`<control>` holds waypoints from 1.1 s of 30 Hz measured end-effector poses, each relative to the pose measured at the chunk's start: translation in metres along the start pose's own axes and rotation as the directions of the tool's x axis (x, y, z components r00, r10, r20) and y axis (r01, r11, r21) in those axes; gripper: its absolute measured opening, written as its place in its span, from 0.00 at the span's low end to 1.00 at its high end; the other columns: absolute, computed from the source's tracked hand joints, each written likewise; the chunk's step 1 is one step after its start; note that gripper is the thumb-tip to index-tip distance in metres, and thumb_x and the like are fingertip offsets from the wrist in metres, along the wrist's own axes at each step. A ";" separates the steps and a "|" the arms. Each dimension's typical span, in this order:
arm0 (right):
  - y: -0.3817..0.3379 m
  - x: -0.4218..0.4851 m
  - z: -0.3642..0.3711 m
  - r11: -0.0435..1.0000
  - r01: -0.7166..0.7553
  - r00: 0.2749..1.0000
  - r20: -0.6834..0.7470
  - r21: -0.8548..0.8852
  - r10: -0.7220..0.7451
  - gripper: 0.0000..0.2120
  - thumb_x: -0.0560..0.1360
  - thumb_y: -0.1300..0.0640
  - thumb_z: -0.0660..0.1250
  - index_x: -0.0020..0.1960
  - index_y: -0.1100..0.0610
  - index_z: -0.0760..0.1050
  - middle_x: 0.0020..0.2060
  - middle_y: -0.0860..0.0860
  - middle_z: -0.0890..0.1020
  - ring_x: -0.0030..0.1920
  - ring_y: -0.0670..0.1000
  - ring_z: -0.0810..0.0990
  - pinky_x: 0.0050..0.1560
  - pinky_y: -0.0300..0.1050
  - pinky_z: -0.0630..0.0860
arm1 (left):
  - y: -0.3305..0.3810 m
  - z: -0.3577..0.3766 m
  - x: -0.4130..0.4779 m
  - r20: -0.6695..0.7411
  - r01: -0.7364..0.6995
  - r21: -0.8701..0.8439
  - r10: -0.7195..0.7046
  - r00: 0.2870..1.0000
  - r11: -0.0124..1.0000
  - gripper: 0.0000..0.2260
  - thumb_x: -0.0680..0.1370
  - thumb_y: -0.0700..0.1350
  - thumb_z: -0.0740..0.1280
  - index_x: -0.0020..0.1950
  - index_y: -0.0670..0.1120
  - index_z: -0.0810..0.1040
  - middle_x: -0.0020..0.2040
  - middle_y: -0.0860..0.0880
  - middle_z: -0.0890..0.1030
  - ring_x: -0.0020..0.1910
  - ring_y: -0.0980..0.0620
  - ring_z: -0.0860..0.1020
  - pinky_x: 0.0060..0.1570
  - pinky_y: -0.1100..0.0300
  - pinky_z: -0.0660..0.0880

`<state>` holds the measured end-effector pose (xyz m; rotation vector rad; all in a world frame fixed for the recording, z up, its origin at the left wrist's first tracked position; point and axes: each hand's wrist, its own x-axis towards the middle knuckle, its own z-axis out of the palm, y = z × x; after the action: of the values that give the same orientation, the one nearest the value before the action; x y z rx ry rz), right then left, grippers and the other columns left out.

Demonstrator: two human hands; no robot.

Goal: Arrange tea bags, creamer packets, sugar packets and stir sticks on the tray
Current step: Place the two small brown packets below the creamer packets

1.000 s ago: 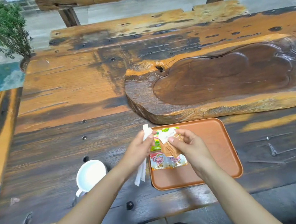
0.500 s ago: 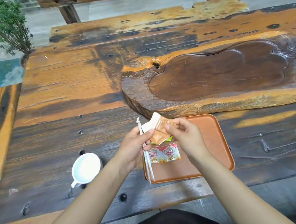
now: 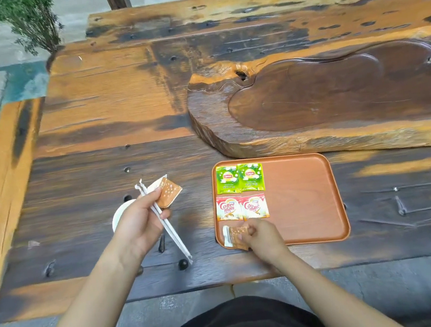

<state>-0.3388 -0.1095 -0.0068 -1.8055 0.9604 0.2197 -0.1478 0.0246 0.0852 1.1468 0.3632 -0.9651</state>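
On my rectangular orange tray [image 3: 304,198], 2 green tea bags [image 3: 239,178] and 2 red-and-white creamer packets [image 3: 242,208] lie placed. My right hand [image 3: 262,236] pinches 1 brown sugar packet [image 3: 235,237] at its near-left corner; my left hand [image 3: 140,222] grips another brown sugar packet [image 3: 169,194] plus white wrapped stir sticks [image 3: 166,222], both left to place.

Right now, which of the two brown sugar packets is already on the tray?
The sugar packet under the right hand, at the tray's near-left corner. The other sugar packet is in the left hand with the stir sticks.

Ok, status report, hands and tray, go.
Right hand setting sugar packet on tray. Left hand holds stir sticks plus second sugar. Tea bags, creamers placed. Nothing blocking.
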 end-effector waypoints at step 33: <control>-0.024 -0.002 0.004 0.912 0.110 0.994 -0.055 0.395 -0.095 0.04 0.77 0.55 0.62 0.47 0.53 0.76 0.37 0.49 0.79 0.34 0.40 0.77 0.37 0.30 0.74 | -0.061 0.015 -0.004 0.044 0.050 0.378 -0.072 0.996 0.924 0.06 0.76 0.34 0.62 0.52 0.38 0.74 0.31 0.47 0.74 0.21 0.59 0.67 0.16 0.70 0.58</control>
<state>-0.3222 -0.1016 0.0100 -1.4804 0.8596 -0.0721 -0.2017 0.0079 0.0577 1.4594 0.1690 -1.1533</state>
